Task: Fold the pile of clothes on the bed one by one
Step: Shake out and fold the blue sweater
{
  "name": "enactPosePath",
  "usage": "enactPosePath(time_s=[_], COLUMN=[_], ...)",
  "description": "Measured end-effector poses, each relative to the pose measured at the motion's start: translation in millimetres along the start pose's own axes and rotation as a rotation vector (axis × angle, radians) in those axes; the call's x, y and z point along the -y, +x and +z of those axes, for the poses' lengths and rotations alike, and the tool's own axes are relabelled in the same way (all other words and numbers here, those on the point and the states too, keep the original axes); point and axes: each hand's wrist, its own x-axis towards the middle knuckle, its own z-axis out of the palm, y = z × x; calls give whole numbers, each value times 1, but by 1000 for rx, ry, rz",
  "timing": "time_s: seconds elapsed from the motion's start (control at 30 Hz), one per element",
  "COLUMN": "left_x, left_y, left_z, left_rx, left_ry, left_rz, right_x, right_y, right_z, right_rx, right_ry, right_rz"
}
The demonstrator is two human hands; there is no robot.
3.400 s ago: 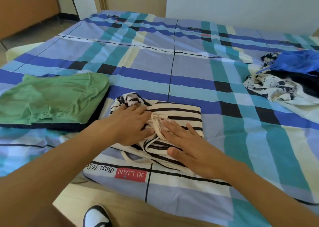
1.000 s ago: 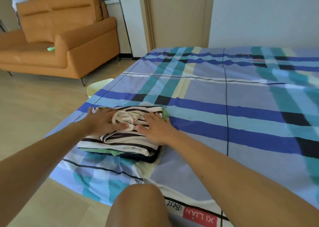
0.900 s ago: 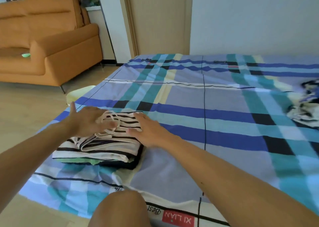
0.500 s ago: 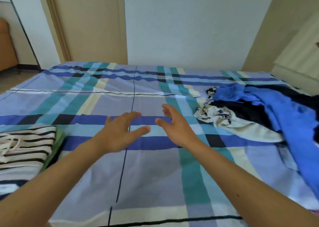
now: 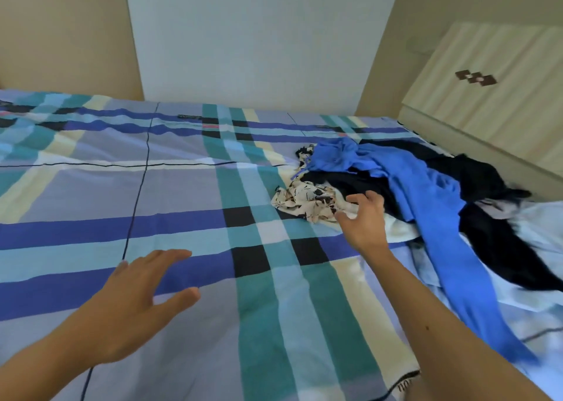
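Hovering spread, left hand (image 5: 137, 303) is above bed (image 5: 182, 187), right hand (image 5: 365, 221) over clothes pile (image 5: 426, 193).

Striped top was left folded at left, now out of view. R hand (image 5: 364, 221) was moved right to the unfolded pile (image 5: 426, 193), by its printed garment (image 5: 304, 199); L hand (image 5: 137, 303) was drawn nearer.

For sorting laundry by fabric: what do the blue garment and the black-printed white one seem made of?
Blue garment: probably a soft matte knit, perhaps cotton; it drapes limply without shine. Printed garment: likely thin, light cloth; it crumples into small creases. Fibre uncertain.
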Motion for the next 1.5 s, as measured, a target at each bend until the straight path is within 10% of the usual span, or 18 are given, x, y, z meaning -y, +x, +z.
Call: enactPosePath(time_s=[0.33,0.6,0.83,1.03,1.17,1.3,1.4,1.5], left_x=[29,20,-18,-36,-23,-22,-15,-3], left_y=[25,17,-4,-8,-18,-20,-20,-21], left_z=[29,21,10,-12,-12,-20,-38,-55], left_rx=[-227,-21,19,51,74,-51,-133,-252], left_ry=[191,266,-431,-1214,-1075,-916,-918,-929], left_rz=[175,36,-132,-294,-293,-309,-336,-341], right_x=[-106,-47,108,169,173,164,130,89], right_y=[20,20,-75,-182,-190,-165,-129,-99], right_z=[-32,-43,-25,-1,-13,-17,1,23], right_rx=[-189,-337,83,785,1003,720,439,579], right_ry=[-277,13,478,458,504,659,334,-115], right_rz=[474,190,-274,-728,-714,-535,-525,-425])
